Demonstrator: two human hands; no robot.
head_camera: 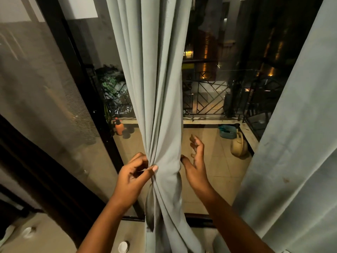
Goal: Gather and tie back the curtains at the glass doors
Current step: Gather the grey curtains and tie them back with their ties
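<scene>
A pale grey-green curtain (155, 88) hangs in the middle, bunched into a narrow waist at hand height. My left hand (134, 177) touches the left side of that waist, thumb pressed on the folds and fingers curled. My right hand (196, 161) is on the right side, fingers spread apart, thumb touching the fabric edge, holding nothing. A second curtain (295, 152) of the same cloth hangs loose along the right. I see no tie-back.
The dark door frame (87, 84) and a mesh screen (36, 88) stand to the left. Beyond the glass lies a tiled balcony with a railing (209, 95), an orange spray bottle (118, 127), plants, a teal tub (228, 132) and a beige watering can (239, 146).
</scene>
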